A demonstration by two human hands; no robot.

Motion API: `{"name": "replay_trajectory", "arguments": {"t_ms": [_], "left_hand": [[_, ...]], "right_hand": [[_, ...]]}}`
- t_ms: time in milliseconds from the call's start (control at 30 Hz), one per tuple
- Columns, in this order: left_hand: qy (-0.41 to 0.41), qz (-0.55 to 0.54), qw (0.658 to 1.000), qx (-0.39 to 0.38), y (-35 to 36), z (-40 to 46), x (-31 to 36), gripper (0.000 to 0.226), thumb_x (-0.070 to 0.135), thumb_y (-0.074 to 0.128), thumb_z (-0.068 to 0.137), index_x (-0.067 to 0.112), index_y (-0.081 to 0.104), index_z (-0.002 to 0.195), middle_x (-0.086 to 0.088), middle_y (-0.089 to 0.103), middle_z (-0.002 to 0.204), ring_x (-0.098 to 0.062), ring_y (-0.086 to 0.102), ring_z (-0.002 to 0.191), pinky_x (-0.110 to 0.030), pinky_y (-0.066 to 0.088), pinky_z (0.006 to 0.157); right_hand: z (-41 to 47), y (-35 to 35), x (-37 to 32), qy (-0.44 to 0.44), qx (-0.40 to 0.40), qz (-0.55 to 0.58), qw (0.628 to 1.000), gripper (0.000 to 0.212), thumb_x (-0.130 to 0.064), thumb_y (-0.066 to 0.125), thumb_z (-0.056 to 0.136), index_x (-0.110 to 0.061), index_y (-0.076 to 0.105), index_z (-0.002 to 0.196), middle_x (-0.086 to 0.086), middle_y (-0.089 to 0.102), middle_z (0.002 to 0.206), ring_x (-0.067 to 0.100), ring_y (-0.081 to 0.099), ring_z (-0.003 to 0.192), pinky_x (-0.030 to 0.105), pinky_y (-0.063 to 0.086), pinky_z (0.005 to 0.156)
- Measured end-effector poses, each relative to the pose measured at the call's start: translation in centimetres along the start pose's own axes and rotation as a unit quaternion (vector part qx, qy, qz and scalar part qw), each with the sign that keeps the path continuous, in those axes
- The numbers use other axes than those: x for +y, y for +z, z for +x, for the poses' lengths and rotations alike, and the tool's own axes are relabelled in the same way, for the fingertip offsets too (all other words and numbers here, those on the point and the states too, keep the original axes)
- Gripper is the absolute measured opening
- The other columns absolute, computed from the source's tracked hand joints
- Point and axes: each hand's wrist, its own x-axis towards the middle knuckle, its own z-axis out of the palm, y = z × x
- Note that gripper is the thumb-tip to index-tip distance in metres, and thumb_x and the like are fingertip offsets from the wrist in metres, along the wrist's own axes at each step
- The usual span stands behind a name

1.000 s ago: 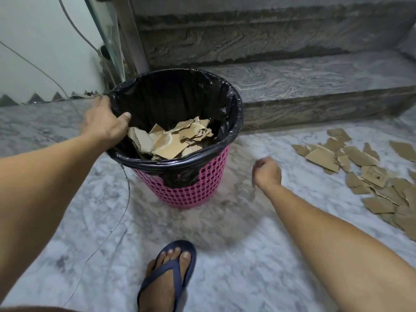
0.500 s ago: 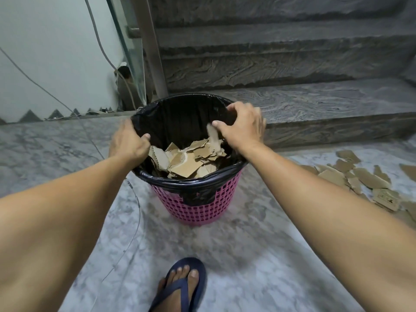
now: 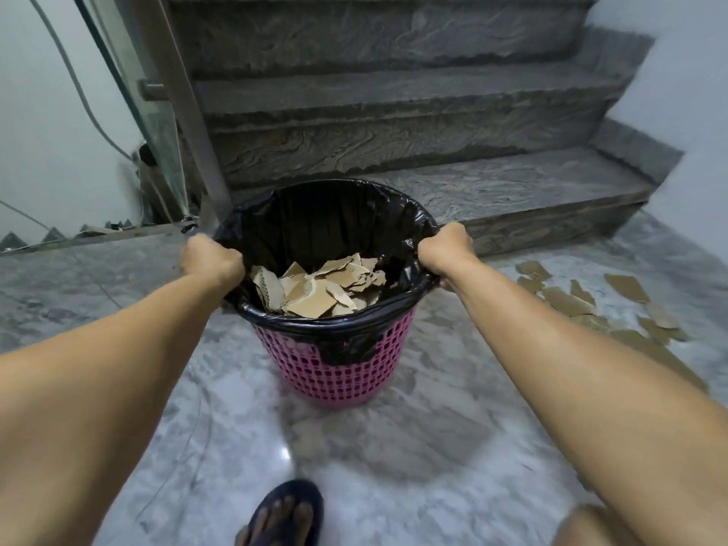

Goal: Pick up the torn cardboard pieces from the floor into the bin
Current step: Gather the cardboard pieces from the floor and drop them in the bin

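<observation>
At the centre of the frame a pink perforated bin (image 3: 335, 368), lined with a black bag (image 3: 315, 226), is held at its rim by both hands. The left hand (image 3: 210, 258) is clamped on the rim at the left, fingers curled over the bag's edge; the right hand (image 3: 447, 248) is clamped on the rim at the right in the same way. Inside the bin a heap of torn cardboard pieces (image 3: 319, 287) is seen, well below the rim (corrugated edges show on some). More loose cardboard pieces (image 3: 571, 301) are scattered on the marble floor (image 3: 433, 447) at the right of the frame, partly hidden behind the right forearm. Dark stone steps (image 3: 394, 151) are found directly behind the bin, in the upper half. A glass panel (image 3: 157, 112) with a metal post is set at the upper left, with a cable (image 3: 75, 80) beside it. At the bottom centre a foot in a dark sandal (image 3: 287, 514) is planted on the floor.
</observation>
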Motion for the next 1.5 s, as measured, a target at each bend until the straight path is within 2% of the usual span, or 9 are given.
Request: {"name": "replay_trajectory", "arguments": {"t_ms": [167, 400, 567, 700, 833, 933, 1200, 1400, 1500], "left_hand": [[0.046, -0.087, 0.990, -0.098, 4.4, -1.8, 4.5, 0.029, 0.012, 0.062, 0.079, 0.000, 0.065, 0.105, -0.020, 0.067, 0.103, -0.036, 0.064, 0.095, -0.040, 0.053, 0.079], [0.095, -0.091, 0.975, -0.176, 10.1, -5.8, 9.3, 0.049, 0.020, 0.071, 0.082, 0.000, 0.053, 0.122, -0.017, 0.059, 0.119, -0.033, 0.058, 0.110, -0.039, 0.049, 0.087], [0.127, 0.000, 0.972, -0.199, 12.5, -8.1, 10.9, 0.103, 0.040, 0.070, 0.084, 0.005, 0.002, 0.153, -0.017, 0.005, 0.161, -0.038, 0.015, 0.146, -0.049, 0.021, 0.118], [0.220, 0.152, 0.960, -0.089, 12.5, -9.4, 11.2, 0.090, 0.057, 0.053, 0.089, 0.007, 0.012, 0.153, -0.017, 0.000, 0.162, -0.036, 0.000, 0.149, -0.061, 0.003, 0.116], [0.353, 0.181, 0.915, -0.070, 13.0, -11.4, 13.3, 0.063, 0.055, 0.043, 0.093, 0.007, 0.047, 0.135, -0.017, 0.030, 0.154, -0.034, 0.011, 0.147, -0.060, 0.005, 0.115], [0.435, 0.140, 0.880, -0.131, 13.8, -14.3, 16.1, 0.051, 0.052, 0.047, 0.093, 0.009, 0.063, 0.117, -0.015, 0.059, 0.127, -0.034, 0.041, 0.129, -0.054, 0.029, 0.110], [0.674, 0.042, 0.719, -0.162, 18.9, -25.0, 20.2, 0.030, 0.031, 0.058, 0.089, 0.006, 0.068, 0.100, -0.012, 0.067, 0.102, -0.032, 0.054, 0.101, -0.043, 0.046, 0.087], [0.670, 0.150, 0.624, -0.373, 26.4, -32.9, 17.5, 0.030, 0.041, 0.058, 0.088, 0.013, 0.062, 0.100, -0.014, 0.065, 0.107, -0.033, 0.060, 0.097, -0.037, 0.051, 0.079], [0.633, 0.241, 0.579, -0.453, 29.6, -35.3, 14.9, 0.059, 0.053, 0.067, 0.082, 0.014, 0.055, 0.125, -0.009, 0.061, 0.124, -0.028, 0.058, 0.110, -0.036, 0.050, 0.089]], "right_hand": [[2.7, -4.8, 3.4, 0.053, 0.060, 0.053, 0.995, 0.025, -0.013, 0.062, 0.086, 0.001, 0.063, 0.106, 0.016, 0.065, 0.110, 0.033, 0.065, 0.091, 0.030, 0.043, 0.059], [5.3, -8.4, 7.8, 0.095, 0.131, 0.093, 0.982, 0.004, -0.006, 0.056, 0.086, -0.002, 0.055, 0.088, 0.009, 0.055, 0.081, 0.029, 0.057, 0.083, 0.032, 0.048, 0.062], [5.8, -9.6, 10.0, 0.103, 0.119, 0.139, 0.978, 0.016, -0.012, 0.060, 0.086, -0.002, 0.060, 0.098, 0.009, 0.062, 0.091, 0.029, 0.060, 0.087, 0.030, 0.047, 0.069], [11.2, -9.8, 15.0, 0.104, 0.009, 0.222, 0.969, 0.066, -0.054, 0.075, 0.066, -0.008, 0.061, 0.112, 0.014, 0.070, 0.113, 0.037, 0.069, 0.098, 0.059, 0.057, 0.081], [4.8, -13.2, 12.5, 0.104, -0.019, 0.214, 0.971, 0.060, -0.055, 0.062, 0.087, -0.008, 0.059, 0.124, 0.010, 0.062, 0.118, 0.027, 0.062, 0.089, 0.055, 0.059, 0.075], [3.3, -15.1, 13.4, 0.116, -0.046, 0.204, 0.971, 0.062, -0.048, 0.055, 0.096, -0.005, 0.046, 0.140, 0.017, 0.056, 0.132, 0.029, 0.058, 0.099, 0.048, 0.061, 0.066], [0.6, -20.3, 21.3, 0.173, -0.040, 0.102, 0.979, 0.047, -0.042, 0.056, 0.097, -0.008, 0.053, 0.128, 0.012, 0.067, 0.115, 0.029, 0.068, 0.100, 0.047, 0.060, 0.073], [-3.8, -23.1, 31.7, 0.270, -0.036, 0.019, 0.962, 0.035, -0.030, 0.061, 0.095, -0.006, 0.059, 0.120, 0.006, 0.056, 0.093, 0.022, 0.056, 0.079, 0.041, 0.058, 0.070], [-6.3, -23.5, 36.2, 0.316, -0.038, -0.011, 0.948, 0.037, -0.035, 0.065, 0.094, -0.007, 0.055, 0.116, 0.005, 0.057, 0.094, 0.019, 0.057, 0.070, 0.043, 0.059, 0.070]]}}
